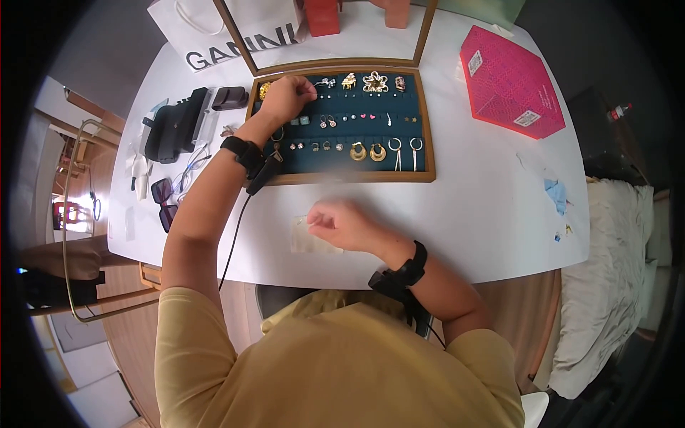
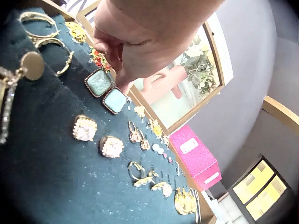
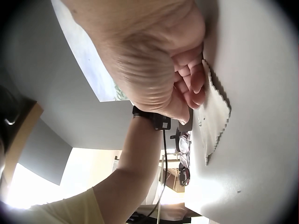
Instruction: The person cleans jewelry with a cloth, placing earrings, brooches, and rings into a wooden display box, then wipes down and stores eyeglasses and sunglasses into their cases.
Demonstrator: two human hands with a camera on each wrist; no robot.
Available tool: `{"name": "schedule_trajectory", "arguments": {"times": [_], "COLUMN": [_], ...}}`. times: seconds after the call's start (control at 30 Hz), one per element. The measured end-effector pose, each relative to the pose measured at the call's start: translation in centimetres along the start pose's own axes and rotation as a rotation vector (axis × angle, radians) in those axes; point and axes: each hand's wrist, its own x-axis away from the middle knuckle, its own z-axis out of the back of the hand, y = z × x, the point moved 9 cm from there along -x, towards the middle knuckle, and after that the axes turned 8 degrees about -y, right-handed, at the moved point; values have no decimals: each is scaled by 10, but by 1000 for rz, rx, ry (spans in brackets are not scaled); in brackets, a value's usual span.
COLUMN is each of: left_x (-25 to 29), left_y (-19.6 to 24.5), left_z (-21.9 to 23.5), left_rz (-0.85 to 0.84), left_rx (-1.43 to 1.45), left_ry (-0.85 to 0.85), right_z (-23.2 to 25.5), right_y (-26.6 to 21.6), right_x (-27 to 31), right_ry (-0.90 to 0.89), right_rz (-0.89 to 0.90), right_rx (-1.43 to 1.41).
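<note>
My left hand (image 1: 287, 98) reaches into the far left part of a wooden jewelry box (image 1: 342, 178), fingers bent down at the dark teal lining. Its fingertips are right by a pair of square turquoise earrings (image 2: 114, 100) and a red and gold piece (image 2: 99, 60). Whether it pinches something is hidden behind the fingers; I cannot tell. Nearer the table's front edge, my right hand (image 1: 346, 227) hovers, loosely curled, with nothing visible between thumb and fingers. Beneath it lies a small beige cloth (image 3: 216, 114) with zigzag edges, and tiny shiny specks show on it.
The box's glass lid (image 1: 328, 43) stands raised at the back. Rows of earrings fill the box, including gold hoops (image 1: 358, 151). A pink box (image 1: 510, 85) is at the right, a white paper bag (image 1: 214, 32) behind. Sunglasses (image 1: 165, 203) and a black case (image 1: 175, 125) lie left.
</note>
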Motion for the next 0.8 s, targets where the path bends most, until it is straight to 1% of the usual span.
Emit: {"name": "schedule_trajectory", "arguments": {"times": [0.13, 0.23, 0.33, 0.43, 0.53, 0.63, 0.73, 0.8], "left_x": [0, 2, 0, 1, 0, 5, 3, 2], "left_y": [-3, -1, -9, -14, -14, -2, -3, -2], "left_z": [0, 2, -5, -7, -5, 3, 3, 3], "left_rz": [3, -23, 2, 64, 36, -33, -36, -56], "left_rx": [-15, -47, -21, 26, -32, -76, -57, -97], "left_ry": [18, 66, -14, -47, -33, 37, 17, 24], "right_z": [-1, -2, -2, -2, -2, -3, -2, -2], "right_y": [0, 0, -2, -2, -1, -1, 0, -1], "right_x": [0, 0, 0, 0, 1, 1, 1, 1], "right_ry": [-9, -16, -21, -26, -35, -32, -31, -35], "right_rz": [17, 25, 19, 12, 1, 7, 7, -1], "right_rx": [33, 45, 42, 44, 45, 47, 49, 53]}}
